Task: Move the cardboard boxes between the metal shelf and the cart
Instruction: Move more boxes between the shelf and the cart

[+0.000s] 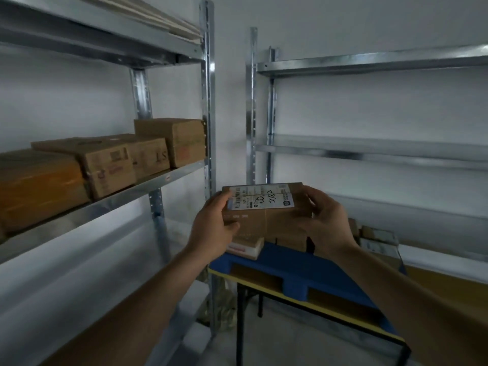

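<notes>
- metal shelf [169, 178], far left: the middle tier carries a row of cardboard boxes [111, 162] set side by side up to the front upright.
- left hand [211, 225]: i have it curled round the left end of the carried box [266, 215], thumb on the near face.
- carried box: held level in the air, just above the cart's left end and right of the shelf upright. i judge the step to be the carry itself, though i cannot tell which way. the next move calls for a free patch to land on and a level set-down.
- its look: small, brown, square-cornered, with a white shipping label [261, 198] bearing a barcode and handwriting on top.
- right hand [327, 223]: fingers curled over the box's right end, gripping.
- cart [298, 270]: blue deck, yellow edge, with further boxes [380, 239] lying on it.
</notes>
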`<move>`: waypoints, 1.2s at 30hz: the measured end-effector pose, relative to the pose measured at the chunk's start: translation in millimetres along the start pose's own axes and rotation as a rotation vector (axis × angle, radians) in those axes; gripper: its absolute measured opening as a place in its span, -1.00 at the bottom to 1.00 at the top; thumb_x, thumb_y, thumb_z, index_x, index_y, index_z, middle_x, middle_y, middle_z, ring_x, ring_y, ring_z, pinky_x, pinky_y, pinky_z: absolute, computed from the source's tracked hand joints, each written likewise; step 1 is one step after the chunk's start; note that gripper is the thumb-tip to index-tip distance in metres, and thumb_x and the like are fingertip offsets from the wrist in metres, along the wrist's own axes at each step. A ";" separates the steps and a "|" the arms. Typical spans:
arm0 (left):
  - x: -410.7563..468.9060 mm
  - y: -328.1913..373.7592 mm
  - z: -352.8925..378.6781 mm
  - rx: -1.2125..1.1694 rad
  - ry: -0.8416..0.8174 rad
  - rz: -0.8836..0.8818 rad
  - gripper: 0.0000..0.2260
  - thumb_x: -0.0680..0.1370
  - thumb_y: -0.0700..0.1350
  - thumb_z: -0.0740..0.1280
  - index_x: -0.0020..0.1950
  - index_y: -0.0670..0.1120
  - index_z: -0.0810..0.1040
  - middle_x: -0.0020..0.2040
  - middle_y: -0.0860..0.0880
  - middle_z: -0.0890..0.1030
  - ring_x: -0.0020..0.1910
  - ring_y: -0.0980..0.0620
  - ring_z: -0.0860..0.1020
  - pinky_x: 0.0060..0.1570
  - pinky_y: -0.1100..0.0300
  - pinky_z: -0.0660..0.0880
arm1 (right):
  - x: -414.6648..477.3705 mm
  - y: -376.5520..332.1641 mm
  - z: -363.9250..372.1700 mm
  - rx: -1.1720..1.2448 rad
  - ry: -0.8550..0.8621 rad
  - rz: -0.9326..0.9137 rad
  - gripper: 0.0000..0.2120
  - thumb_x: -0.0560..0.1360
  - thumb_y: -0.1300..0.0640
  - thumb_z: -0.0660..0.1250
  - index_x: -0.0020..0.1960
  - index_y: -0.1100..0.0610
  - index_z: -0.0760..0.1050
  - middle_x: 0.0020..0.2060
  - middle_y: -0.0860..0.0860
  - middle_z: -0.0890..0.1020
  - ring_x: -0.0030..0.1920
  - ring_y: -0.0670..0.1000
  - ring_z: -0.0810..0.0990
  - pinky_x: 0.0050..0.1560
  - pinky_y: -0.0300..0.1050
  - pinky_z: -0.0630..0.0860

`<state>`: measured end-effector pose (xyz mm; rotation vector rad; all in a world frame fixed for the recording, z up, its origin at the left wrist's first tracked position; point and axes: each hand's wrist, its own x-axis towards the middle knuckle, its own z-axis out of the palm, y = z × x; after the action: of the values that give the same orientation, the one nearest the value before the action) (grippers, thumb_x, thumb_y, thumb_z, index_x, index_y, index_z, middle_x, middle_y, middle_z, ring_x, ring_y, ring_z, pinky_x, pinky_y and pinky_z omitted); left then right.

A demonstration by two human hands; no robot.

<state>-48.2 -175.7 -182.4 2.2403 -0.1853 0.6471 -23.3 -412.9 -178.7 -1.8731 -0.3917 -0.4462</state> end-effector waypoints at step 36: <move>152.0 -212.8 287.0 0.407 -0.576 0.060 -0.51 0.48 -0.15 0.43 0.39 -0.02 0.42 0.27 0.03 0.45 0.37 -0.05 0.30 0.33 -0.09 0.30 | 88.3 337.1 66.4 -0.263 0.030 0.596 -0.46 0.44 0.37 0.38 0.35 -0.03 0.51 0.05 -0.17 0.59 0.03 -0.16 0.53 -0.22 -0.58 0.41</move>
<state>264.7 -227.7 -406.4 2.7802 -0.4382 0.0460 220.9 -456.4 -432.3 -2.1188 0.2624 -0.1208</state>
